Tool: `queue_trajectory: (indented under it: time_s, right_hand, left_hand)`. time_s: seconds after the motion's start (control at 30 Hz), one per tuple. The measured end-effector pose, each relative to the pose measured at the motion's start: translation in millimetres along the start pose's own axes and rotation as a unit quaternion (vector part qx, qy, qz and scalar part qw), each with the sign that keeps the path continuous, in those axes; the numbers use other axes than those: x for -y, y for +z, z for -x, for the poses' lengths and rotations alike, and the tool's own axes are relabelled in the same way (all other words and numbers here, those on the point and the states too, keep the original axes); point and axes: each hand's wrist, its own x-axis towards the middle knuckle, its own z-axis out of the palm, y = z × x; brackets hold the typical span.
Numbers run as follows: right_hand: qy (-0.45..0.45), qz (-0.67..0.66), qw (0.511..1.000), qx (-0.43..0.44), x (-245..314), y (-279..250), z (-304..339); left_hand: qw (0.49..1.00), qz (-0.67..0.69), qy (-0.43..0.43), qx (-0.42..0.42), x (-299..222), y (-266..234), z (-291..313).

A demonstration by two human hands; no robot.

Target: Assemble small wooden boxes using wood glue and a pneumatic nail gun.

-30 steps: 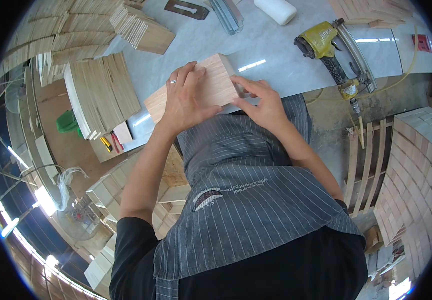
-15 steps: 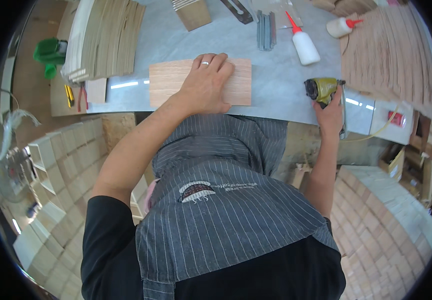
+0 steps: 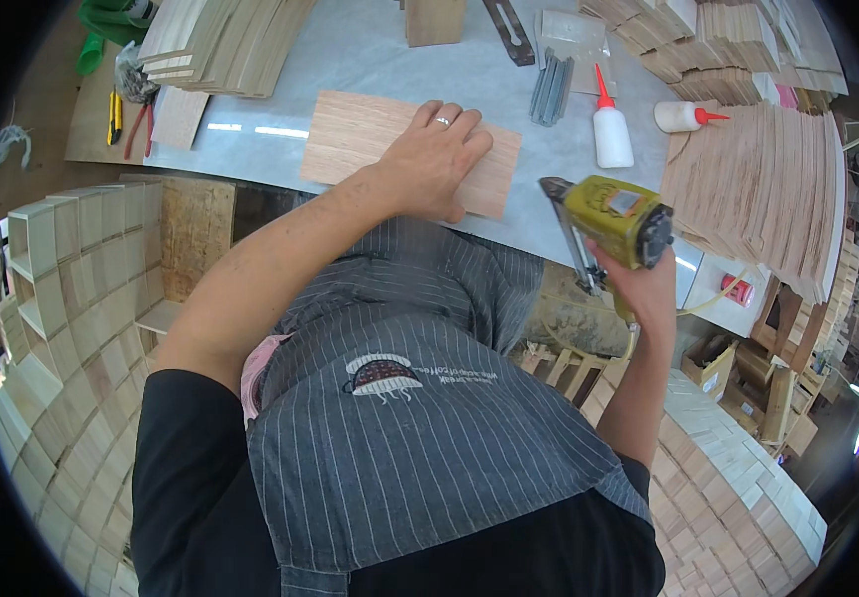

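Observation:
A light wooden board (image 3: 345,134) lies slightly tilted along the table's near edge. My left hand (image 3: 436,164), wearing a ring, grips it from above, fingers over the top and the thumb at the near edge. To its right, my right hand (image 3: 641,289) is closed around the handle of an olive-green air nail gun (image 3: 613,211), held up off the table. The gun's dark nose points left toward the board's right end, apart from it. A yellowish hose (image 3: 713,303) runs near my right wrist.
Thin wooden panels are stacked at the left (image 3: 235,45) and right (image 3: 758,179). Two white glue bottles with red tips, one upright-looking (image 3: 611,137) and one on its side (image 3: 675,116), lie beyond the gun. Staple strips (image 3: 552,90), a yellow cutter (image 3: 115,117) and red-handled pliers (image 3: 139,129) lie around.
My right hand has lifted the nail gun off the table's right side and swung it left, turning its nose toward the board. The board, still under my left hand, now sits more slanted.

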Motion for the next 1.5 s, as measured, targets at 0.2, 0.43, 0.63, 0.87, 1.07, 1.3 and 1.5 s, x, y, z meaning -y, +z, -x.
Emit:
queue_trajectory:
  time_s: [0.2,0.43,0.63,0.87,1.07,1.3,1.5]
  right_hand:
    - [-0.077,0.021,0.996,0.049,24.5,7.4,-16.7]
    - [-0.085,0.071,0.992,0.065,31.2,9.4,-22.2]
    - [-0.082,0.089,0.990,0.071,32.4,7.0,-26.1]
    - [-0.076,0.095,0.989,0.082,30.6,5.1,-28.5]
    - [-0.132,0.130,0.979,0.085,36.0,1.0,-29.8]
    - [-0.095,0.110,0.986,0.079,38.0,3.1,-7.4]
    - [-0.087,0.102,0.985,0.108,44.5,11.3,8.8]
  left_hand:
    - [1.000,0.000,0.010,-0.009,-1.5,1.9,-3.4]
    - [1.000,0.005,0.015,-0.013,1.0,3.8,-0.1]
    - [1.000,0.001,0.015,-0.009,1.0,3.2,-0.9]
    - [1.000,0.004,0.021,-0.019,0.0,6.4,-2.4]
    - [1.000,0.001,0.013,-0.012,-3.1,3.3,-1.5]
    - [1.000,-0.012,0.019,-0.016,-1.1,6.9,-3.4]
    - [1.000,-0.006,0.023,-0.019,2.4,7.6,-5.8]
